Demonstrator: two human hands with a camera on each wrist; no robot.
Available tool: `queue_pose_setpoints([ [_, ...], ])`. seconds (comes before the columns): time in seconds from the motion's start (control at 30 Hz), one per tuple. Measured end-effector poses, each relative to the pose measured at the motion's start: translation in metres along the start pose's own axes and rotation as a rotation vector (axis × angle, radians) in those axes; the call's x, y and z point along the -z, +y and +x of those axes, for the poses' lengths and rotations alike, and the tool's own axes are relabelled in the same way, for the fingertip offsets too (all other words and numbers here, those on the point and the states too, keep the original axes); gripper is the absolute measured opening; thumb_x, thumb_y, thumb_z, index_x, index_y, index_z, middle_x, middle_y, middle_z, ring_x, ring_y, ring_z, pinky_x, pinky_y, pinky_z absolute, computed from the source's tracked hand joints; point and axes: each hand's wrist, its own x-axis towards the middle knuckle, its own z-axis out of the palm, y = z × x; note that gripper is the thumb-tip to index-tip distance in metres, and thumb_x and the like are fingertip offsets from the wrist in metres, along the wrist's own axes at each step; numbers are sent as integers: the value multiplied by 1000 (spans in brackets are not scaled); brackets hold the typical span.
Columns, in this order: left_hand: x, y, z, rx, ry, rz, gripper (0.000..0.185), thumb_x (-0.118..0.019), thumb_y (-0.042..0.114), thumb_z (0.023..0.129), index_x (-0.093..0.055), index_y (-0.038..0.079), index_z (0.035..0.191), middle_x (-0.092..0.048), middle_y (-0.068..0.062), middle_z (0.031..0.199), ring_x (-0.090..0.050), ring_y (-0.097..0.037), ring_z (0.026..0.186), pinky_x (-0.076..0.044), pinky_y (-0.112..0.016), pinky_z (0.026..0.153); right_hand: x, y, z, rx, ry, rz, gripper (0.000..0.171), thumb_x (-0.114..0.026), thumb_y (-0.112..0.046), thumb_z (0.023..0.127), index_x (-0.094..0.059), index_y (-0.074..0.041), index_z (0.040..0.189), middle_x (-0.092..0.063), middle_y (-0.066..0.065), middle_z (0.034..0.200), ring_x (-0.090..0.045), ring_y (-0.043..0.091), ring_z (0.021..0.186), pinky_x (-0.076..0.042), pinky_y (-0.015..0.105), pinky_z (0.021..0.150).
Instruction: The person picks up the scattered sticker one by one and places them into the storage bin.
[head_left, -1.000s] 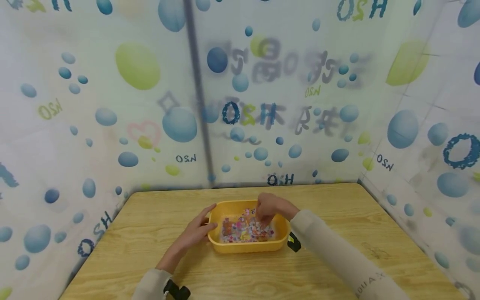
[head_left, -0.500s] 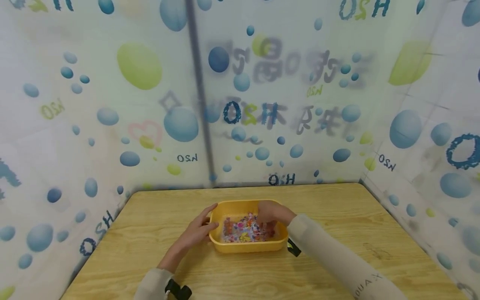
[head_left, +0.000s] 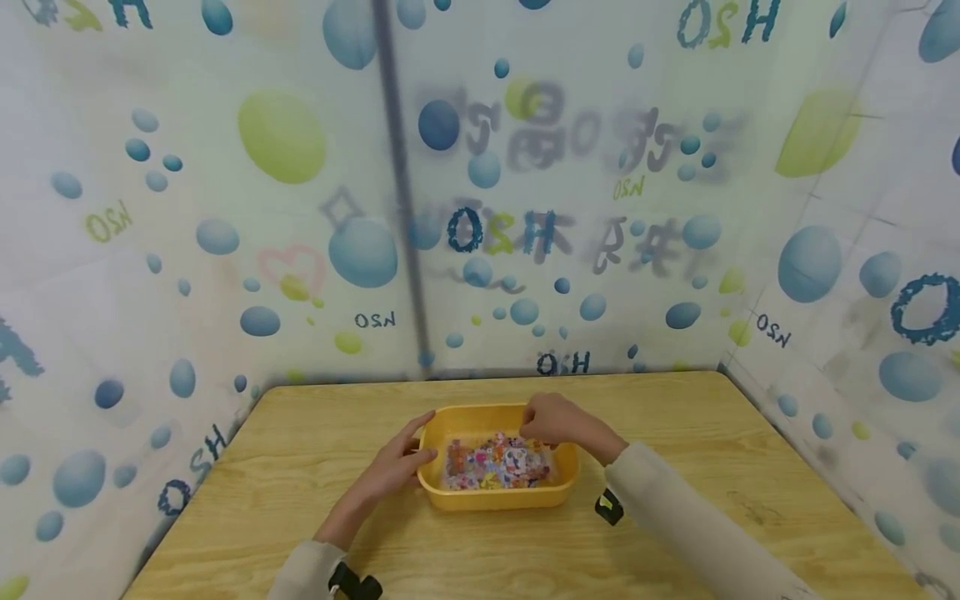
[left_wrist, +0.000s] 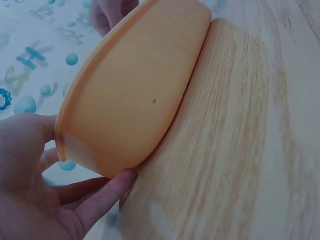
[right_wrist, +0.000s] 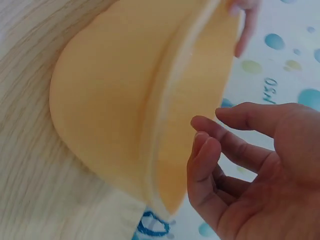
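Nearest the camera, two pale sleeves reach forward over the wooden table (head_left: 675, 417). The left hand (head_left: 393, 467) grips the left end of the yellow tub (head_left: 495, 497), thumb over the rim and fingers against the outer wall. The tub stands mid-table and holds a heap of small colourful pieces (head_left: 495, 462). Over its far right part hovers the right hand (head_left: 558, 419), fingers loosely curled and apart, nothing plainly between them. Beyond the table hangs a bubble-printed curtain (head_left: 360, 250)
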Motion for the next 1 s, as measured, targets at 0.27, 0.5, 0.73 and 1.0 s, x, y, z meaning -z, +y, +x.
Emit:
queue_pose_setpoints([
  [0.27,1,1,1,-12,0,-2,63,-57,18,105,-33,24,163,-54,-31,141,-67,-30,110,-64,-42,83,24,13,-14,12,61,13,17,-67,-17,99,-78,-4,101,-67,9,74,-54,13,56,-51,24,53],
  [0.5,3,2,1,-16,-4,0,63,-57,19,106,-31,23,163,-54,-31,141,-66,-30,112,-63,-43,84,33,22,-20,7,91,41,18,-68,-20,99,-77,-4,100,-71,13,84,-59,16,64,-59,34,61],
  [0.73,3,2,1,-14,-1,5,63,-58,18,105,-32,24,163,-54,-31,142,-65,-31,113,-63,-43,85,38,31,-22,-8,85,74,20,-67,-21,99,-76,-3,102,-73,13,88,-64,19,70,-55,28,59],
  [1.0,-2,3,-1,-8,7,16,63,-59,20,105,-34,24,162,-56,-30,139,-65,-29,110,-63,-42,83,40,45,-43,18,165,148,26,-64,-24,102,-74,-1,107,-71,10,86,-64,19,73,-57,31,63],
])
